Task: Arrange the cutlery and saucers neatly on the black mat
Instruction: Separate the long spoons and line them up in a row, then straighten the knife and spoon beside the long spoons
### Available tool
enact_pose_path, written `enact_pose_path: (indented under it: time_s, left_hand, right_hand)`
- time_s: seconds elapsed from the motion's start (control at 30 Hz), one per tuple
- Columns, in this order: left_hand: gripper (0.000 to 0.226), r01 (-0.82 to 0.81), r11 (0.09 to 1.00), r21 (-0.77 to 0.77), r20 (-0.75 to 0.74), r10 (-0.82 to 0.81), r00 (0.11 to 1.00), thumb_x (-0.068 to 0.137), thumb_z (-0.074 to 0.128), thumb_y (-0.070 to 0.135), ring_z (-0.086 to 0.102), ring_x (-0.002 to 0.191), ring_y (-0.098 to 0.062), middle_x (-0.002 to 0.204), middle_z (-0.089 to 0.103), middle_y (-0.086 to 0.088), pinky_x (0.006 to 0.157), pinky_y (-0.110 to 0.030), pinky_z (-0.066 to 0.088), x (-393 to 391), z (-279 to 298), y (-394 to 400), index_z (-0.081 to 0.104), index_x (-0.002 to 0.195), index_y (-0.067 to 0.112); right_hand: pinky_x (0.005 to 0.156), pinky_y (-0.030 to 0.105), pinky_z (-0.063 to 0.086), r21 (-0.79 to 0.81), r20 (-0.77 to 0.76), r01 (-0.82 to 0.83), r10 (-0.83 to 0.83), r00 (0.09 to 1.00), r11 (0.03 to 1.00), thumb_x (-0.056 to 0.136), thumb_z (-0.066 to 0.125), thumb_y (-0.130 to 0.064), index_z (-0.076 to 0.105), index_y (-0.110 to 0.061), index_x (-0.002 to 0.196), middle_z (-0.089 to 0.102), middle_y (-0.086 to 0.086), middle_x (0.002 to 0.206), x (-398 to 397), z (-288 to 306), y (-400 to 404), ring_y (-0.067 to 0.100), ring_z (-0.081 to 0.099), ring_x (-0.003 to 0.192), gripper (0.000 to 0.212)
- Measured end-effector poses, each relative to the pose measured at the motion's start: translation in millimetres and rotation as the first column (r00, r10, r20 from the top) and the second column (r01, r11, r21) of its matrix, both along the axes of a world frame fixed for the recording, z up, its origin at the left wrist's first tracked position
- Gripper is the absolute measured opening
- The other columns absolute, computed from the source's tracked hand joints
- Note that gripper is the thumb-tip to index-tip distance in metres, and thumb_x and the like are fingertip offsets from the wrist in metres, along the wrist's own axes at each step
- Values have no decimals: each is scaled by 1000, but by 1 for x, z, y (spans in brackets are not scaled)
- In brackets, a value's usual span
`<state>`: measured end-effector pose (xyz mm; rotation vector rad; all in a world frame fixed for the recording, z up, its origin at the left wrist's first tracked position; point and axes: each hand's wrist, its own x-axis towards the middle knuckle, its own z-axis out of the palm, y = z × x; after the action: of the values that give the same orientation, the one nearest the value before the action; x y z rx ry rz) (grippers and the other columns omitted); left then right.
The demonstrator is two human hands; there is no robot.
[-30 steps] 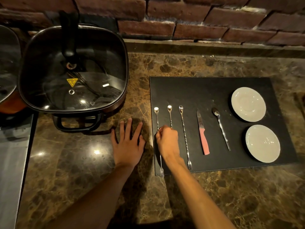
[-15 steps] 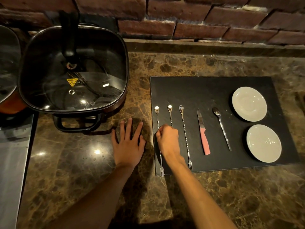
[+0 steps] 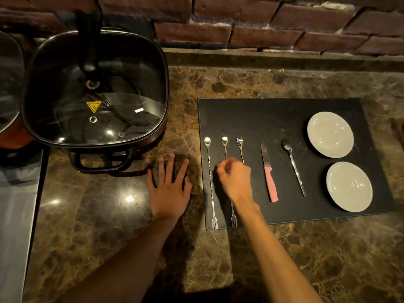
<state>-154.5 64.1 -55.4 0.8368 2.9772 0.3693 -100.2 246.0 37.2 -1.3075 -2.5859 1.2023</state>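
At nine o'clock on the black mat (image 3: 273,119), my right hand (image 3: 236,180) pinched the middle stirrer (image 3: 225,143) to square it; left hand (image 3: 169,191) lay flat, empty, bracing on the worktop (image 3: 218,270).

- I see a brown marbled stone counter (image 3: 284,259) running up to a brick wall on the far side.
- A black mat (image 3: 273,119) lies flat on its right half, the near edge close to the counter's middle.
- On the far left stands a square black pan (image 3: 157,88) with a glass lid, its handle towards me.
- My left hand (image 3: 169,191) rests palm down, fingers spread, on bare stone between pan and mat.
- A grey metal surface (image 3: 13,215) borders the counter's left edge.
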Motion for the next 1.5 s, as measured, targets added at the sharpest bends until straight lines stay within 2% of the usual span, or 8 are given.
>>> enact_pose_path:
  time_s: [0.13, 0.3, 0.57, 0.73, 0.87, 1.03, 1.2, 1.5]
  left_hand:
    - [55, -7, 1000, 11, 11, 7, 1000, 105, 26, 48, 17, 159, -27, 172, 21, 0, 124, -61, 10, 0, -2, 1, 24, 160, 44]
    - [55, -2, 1000, 8, -4, 2, 1000, 105, 23, 48, 16, 160, -27, 173, 19, 0, 124, -61, 11, 0, -4, 0, 23, 160, 44]
    - [55, 4, 1000, -4, -2, -4, 1000, 105, 26, 46, 18, 160, -29, 172, 21, -2, 124, -62, 11, 0, -1, -1, 25, 160, 42]
    - [56, 0, 1000, -11, 6, 0, 1000, 104, 28, 45, 19, 159, -29, 172, 22, -2, 124, -62, 11, 0, 1, 0, 26, 160, 42]
    - [55, 0, 1000, -17, -17, 0, 1000, 105, 27, 46, 18, 159, -29, 172, 21, -2, 124, -60, 10, 0, -1, -1, 27, 160, 42]
    - [56, 4, 1000, -9, -1, -4, 1000, 105, 25, 47, 18, 160, -29, 173, 19, -2, 124, -62, 11, 0, -2, -1, 25, 161, 42]
    - [56, -2, 1000, -18, 22, 3, 1000, 104, 27, 47, 17, 160, -29, 173, 19, -2, 124, -63, 14, 0, 2, 0, 25, 160, 42]
    - [55, 6, 1000, -30, -4, -6, 1000, 104, 28, 45, 22, 158, -31, 171, 25, -5, 123, -63, 15, 0, 5, 0, 33, 159, 38]
  right_hand:
    - [77, 27, 55, -32, -11, 68, -69, 998, 997, 93, 60, -17, 73, -12, 92, 75, 2, 82, 26, 6, 36, 13, 70, 75, 13]
    - [71, 21, 48, -6, 44, 83, -83, 996, 997, 92, 61, -16, 75, -13, 91, 74, 1, 81, 55, 6, 59, 3, 64, 69, 14]
    - [72, 25, 44, 59, 54, 141, -144, 988, 988, 89, 70, -23, 72, -10, 93, 71, 4, 78, 77, -3, 65, 19, 67, 76, 13]
    - [75, 23, 43, 114, 71, 49, -58, 996, 992, 89, 70, -27, 71, -9, 98, 69, 7, 90, 72, -4, 61, 20, 65, 81, 20]
    - [81, 25, 38, 282, 12, 125, -134, 991, 951, 91, 66, -21, 67, -4, 102, 57, 14, 105, 79, -1, 72, 28, 58, 93, 20]
    - [77, 29, 44, 155, 104, 129, -146, 984, 979, 84, 74, -32, 65, -8, 105, 63, 10, 100, 96, -2, 92, 23, 60, 89, 33]
    - [71, 29, 46, 80, 150, 107, -118, 982, 991, 80, 78, -36, 66, -15, 101, 65, 5, 92, 114, -6, 95, 19, 61, 81, 32]
    - [71, 28, 46, 110, 117, 75, -88, 989, 991, 85, 74, -32, 68, -14, 104, 63, 4, 92, 128, -13, 88, 14, 60, 76, 27]
